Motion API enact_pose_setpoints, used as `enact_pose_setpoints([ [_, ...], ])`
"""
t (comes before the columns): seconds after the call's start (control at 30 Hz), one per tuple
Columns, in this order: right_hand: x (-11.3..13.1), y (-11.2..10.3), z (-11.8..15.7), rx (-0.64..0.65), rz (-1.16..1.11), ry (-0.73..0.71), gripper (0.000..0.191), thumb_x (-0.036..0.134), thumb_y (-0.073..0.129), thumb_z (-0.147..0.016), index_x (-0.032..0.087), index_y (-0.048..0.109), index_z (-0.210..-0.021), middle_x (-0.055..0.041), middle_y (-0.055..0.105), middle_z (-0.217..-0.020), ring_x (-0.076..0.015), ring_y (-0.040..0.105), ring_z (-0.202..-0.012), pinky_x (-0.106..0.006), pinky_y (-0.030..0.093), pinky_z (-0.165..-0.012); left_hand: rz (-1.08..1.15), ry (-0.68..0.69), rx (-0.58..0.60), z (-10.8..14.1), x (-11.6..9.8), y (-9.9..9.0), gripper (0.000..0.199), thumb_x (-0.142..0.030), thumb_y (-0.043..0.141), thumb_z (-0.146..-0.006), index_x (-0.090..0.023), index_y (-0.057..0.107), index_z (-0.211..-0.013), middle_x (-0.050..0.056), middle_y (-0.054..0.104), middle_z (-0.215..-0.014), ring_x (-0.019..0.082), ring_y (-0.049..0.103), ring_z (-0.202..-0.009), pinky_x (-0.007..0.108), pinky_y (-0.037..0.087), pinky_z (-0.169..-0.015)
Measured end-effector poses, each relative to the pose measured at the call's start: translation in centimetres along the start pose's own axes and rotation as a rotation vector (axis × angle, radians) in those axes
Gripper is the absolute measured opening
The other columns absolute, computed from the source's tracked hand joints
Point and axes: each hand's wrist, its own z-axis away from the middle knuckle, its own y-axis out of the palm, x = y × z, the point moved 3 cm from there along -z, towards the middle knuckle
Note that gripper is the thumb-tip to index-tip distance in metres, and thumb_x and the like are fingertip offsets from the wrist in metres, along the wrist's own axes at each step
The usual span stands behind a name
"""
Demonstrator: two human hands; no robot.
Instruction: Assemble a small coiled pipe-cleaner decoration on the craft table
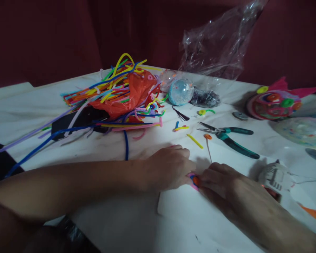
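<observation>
Between my hands, low in the centre of the view, is a small coiled piece (194,180) in pink, blue and orange. My left hand (171,168) has its fingers curled and pressed on the piece's left side. From the right, the bent fingers of my right hand (219,179) pinch its orange part. Both hands rest low over a white sheet (184,218); my fingers hide part of the piece. Just beyond them lie a yellow stick (195,141) and an orange coil (208,136) with a thin stem.
Green-handled pliers (238,147) lie open beyond my right hand. A heap of colourful pipe cleaners (116,88) with red wrapping fills the back left. Shiny balls (180,92), a clear plastic bag (213,45) and a decorated pink figure (274,103) stand further back. A glue gun (275,179) sits at right.
</observation>
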Motion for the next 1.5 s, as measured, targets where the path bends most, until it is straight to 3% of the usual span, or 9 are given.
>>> enact_pose_setpoints([
  [0.17,0.2,-0.3,-0.2,-0.031,-0.023,0.011,0.029,0.025,0.033,-0.092,0.019,0.059,-0.081,-0.0067,0.047,-0.080,-0.0194,0.047,-0.068,-0.027,0.042,-0.056,0.029,0.085,-0.023,0.0,-0.6,0.6,0.016,-0.019,0.055,-0.083,-0.015,0.062,-0.070,0.003,0.058,-0.075,0.014,0.052,-0.074,0.026,0.039,-0.073],
  [0.4,0.6,-0.5,-0.4,-0.050,-0.036,-0.008,0.029,0.022,0.033,-0.091,0.018,0.057,-0.074,-0.0061,0.045,-0.074,-0.0182,0.046,-0.065,-0.026,0.037,-0.054,-0.010,0.220,-0.065,-0.2,-0.9,0.3,0.012,-0.012,0.058,-0.079,-0.016,0.057,-0.067,0.001,0.056,-0.070,0.014,0.049,-0.071,0.027,0.037,-0.071],
  [0.57,0.4,-0.4,-0.2,-0.016,-0.025,-0.012,0.027,0.020,0.035,-0.090,0.018,0.058,-0.076,-0.0064,0.046,-0.075,-0.0190,0.047,-0.066,-0.026,0.039,-0.053,0.037,0.131,-0.050,-0.2,-0.9,0.3,0.012,-0.023,0.060,-0.081,-0.016,0.061,-0.072,0.000,0.055,-0.068,0.013,0.049,-0.068,0.026,0.037,-0.067],
  [0.77,-0.1,0.2,-0.1,0.041,-0.055,-0.001,0.015,0.018,0.046,-0.087,0.018,0.060,-0.081,-0.0060,0.048,-0.077,-0.0192,0.050,-0.072,-0.031,0.046,-0.074,0.053,0.105,-0.106,-0.3,-0.8,1.1,0.016,-0.020,0.058,-0.080,-0.017,0.062,-0.065,0.000,0.054,-0.065,0.014,0.049,-0.068,0.026,0.036,-0.068],
  [1.0,0.5,-0.4,-0.3,-0.024,-0.028,0.004,0.025,0.020,0.035,-0.088,0.020,0.056,-0.075,-0.0054,0.046,-0.075,-0.0196,0.046,-0.065,-0.026,0.035,-0.052,0.071,0.101,-0.070,-0.4,-0.9,0.6,0.016,-0.020,0.059,-0.080,-0.016,0.061,-0.064,-0.001,0.054,-0.064,0.013,0.048,-0.066,0.025,0.036,-0.067],
  [1.1,0.5,-0.4,-0.3,-0.028,-0.038,0.010,0.028,0.021,0.033,-0.090,0.020,0.057,-0.076,-0.0053,0.045,-0.074,-0.0191,0.046,-0.066,-0.026,0.034,-0.053,0.094,0.084,-0.062,-0.3,-0.9,0.6,0.016,-0.026,0.064,-0.078,-0.016,0.062,-0.065,-0.002,0.052,-0.062,0.013,0.048,-0.065,0.025,0.036,-0.065],
  [1.27,0.6,-0.6,-0.2,-0.063,-0.037,0.000,0.029,0.022,0.034,-0.090,0.018,0.056,-0.072,-0.0059,0.046,-0.073,-0.0182,0.046,-0.064,-0.026,0.032,-0.050,0.065,0.097,-0.079,-0.3,-0.9,1.0,0.018,-0.022,0.058,-0.082,-0.016,0.061,-0.065,-0.001,0.053,-0.064,0.013,0.048,-0.067,0.026,0.036,-0.068],
  [1.5,1.0,-1.3,-0.9,-0.078,-0.122,-0.069,0.029,0.019,0.034,-0.091,0.018,0.061,-0.081,-0.0060,0.051,-0.081,-0.0186,0.050,-0.074,-0.028,0.042,-0.058,0.009,0.126,-0.058,-0.2,-0.9,1.2,0.019,-0.021,0.052,-0.084,-0.016,0.061,-0.068,0.001,0.054,-0.067,0.014,0.048,-0.067,0.028,0.035,-0.068],
])
